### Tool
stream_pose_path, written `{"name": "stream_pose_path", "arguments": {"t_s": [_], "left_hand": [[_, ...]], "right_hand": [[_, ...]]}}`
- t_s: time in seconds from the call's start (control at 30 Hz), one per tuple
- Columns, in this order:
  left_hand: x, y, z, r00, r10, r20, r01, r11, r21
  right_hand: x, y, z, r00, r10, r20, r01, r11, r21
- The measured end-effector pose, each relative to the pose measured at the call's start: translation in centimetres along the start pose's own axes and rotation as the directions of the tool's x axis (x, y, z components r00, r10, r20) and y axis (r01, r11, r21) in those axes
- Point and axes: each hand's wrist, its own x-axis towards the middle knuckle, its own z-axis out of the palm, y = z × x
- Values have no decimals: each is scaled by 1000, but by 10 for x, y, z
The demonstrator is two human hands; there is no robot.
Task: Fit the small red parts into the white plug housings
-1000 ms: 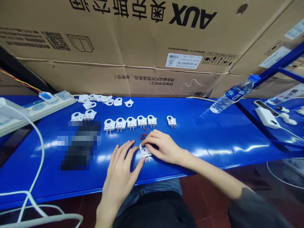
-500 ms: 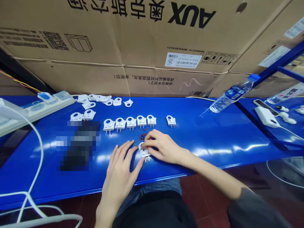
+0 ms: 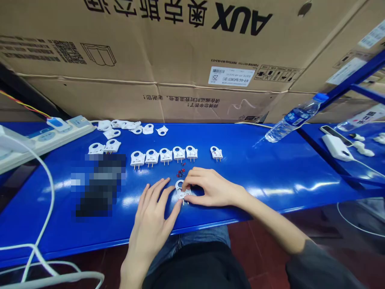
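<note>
A white two-pin plug housing (image 3: 179,194) with a round ring at its top lies on the blue tabletop, its metal pins toward me. My right hand (image 3: 207,186) is closed over its right side, thumb and fingertips pressed on it; whether a tiny part is pinched there I cannot make out. My left hand (image 3: 153,212) rests with fingers spread at the housing's left edge, thumb tip beside the pins and index tip close to the ring. Just beyond lies a small heap of red and black parts (image 3: 181,173).
Several similar plug housings (image 3: 165,155) stand in a row behind, with a single one (image 3: 216,153) to the right. More white pieces (image 3: 123,125) lie at the back left. A power strip (image 3: 45,138), a blurred dark object (image 3: 102,184), a water bottle (image 3: 296,118) and a cardboard box (image 3: 180,72) surround the area.
My right hand's fingers have shifted on the housing, the thumb now lower near the pins and more of the housing showing. My left hand has stayed nearly still.
</note>
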Motion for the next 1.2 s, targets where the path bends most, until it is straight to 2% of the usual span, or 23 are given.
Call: {"name": "stream_pose_path", "arguments": {"t_s": [0.37, 0.5, 0.67, 0.83, 0.97, 1.2], "left_hand": [[-1, -1, 1, 1000, -1, 24, 1, 1000, 14], [-1, -1, 1, 1000, -10, 27, 10, 1000, 7], [0, 0, 1, 1000, -11, 18, 11, 1000, 9], [-1, -1, 0, 999, -19, 34, 19, 1000, 1], [-1, 0, 1, 1000, -14, 20, 14, 1000, 5], [-1, -1, 2, 1000, -18, 21, 18, 1000, 8]], "right_hand": [[-1, 5, -1, 997, -66, 39, 73, 977, -198], [-2, 7, -4, 997, -73, -29, 65, 976, -209], [-6, 20, -21, 968, 29, -251, -108, 945, -307], [-12, 37, -39, 888, 225, -400, -401, 804, -439], [-14, 42, -40, 868, 333, -368, -482, 744, -463], [-9, 39, -35, 859, 433, -274, -512, 703, -494]]}}
